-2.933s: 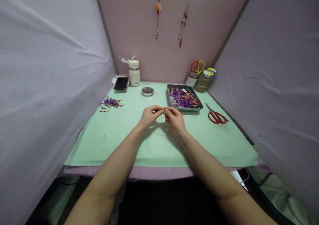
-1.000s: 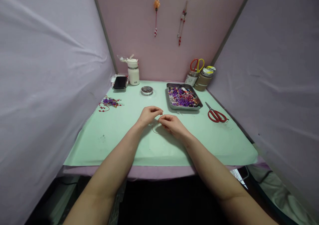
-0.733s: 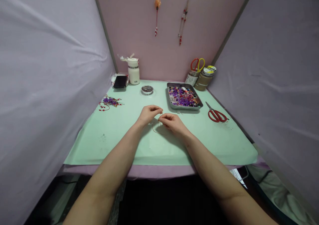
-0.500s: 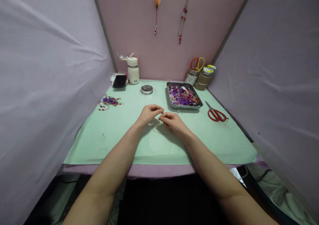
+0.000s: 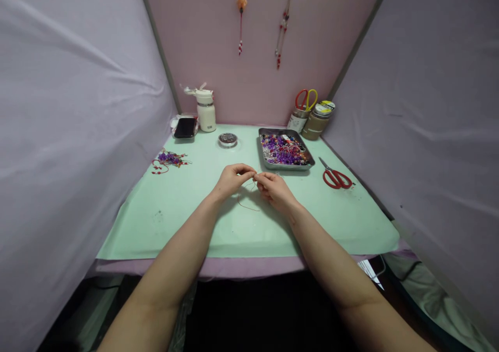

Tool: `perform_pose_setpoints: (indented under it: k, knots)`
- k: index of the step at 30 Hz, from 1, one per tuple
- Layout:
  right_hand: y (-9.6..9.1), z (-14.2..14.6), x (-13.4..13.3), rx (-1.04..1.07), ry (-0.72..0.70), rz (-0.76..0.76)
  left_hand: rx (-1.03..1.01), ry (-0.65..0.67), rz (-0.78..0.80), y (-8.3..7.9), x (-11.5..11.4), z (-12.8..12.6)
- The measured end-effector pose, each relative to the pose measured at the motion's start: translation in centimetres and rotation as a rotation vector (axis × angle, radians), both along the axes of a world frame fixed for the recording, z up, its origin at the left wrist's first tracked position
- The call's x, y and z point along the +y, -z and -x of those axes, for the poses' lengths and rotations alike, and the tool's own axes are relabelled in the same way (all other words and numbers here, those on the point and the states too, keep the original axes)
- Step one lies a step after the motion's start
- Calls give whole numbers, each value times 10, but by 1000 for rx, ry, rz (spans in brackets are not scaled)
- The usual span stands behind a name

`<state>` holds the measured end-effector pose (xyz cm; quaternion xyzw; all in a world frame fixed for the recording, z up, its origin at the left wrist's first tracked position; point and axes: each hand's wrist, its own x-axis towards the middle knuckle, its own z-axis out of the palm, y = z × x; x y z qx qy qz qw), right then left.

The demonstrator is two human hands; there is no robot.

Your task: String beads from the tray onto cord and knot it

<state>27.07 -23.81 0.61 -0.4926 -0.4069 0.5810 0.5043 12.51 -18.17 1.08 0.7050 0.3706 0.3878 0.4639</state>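
Pinching: left hand and right hand, thumbs and fingers closed on one cord, tips together. Cord: thin, reddish, loose length curving below them over the surface. Handling: presumably light, limp, easily slipped; best gripped close to the fingertips.

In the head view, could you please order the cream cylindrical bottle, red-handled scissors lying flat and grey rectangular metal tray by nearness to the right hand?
1. Grey tray, just beyond the right hand.
2. Red-handled scissors, to the right.
3. Cream bottle, back left.
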Motion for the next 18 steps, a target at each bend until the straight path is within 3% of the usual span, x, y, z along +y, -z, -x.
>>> perform_pose_setpoints:
  k: [6, 11, 18]
  knots:
    - [-1, -3, 0, -45, 38, -15, -36, 47, 14, 0, -1, 1]
    - [2, -3, 2, -27, 111, -139, -95, 100, 98, 1, 0, 1]
    - [4, -8, 4, 28, 220, -269, -89, 78, 174, -2, -3, 0]
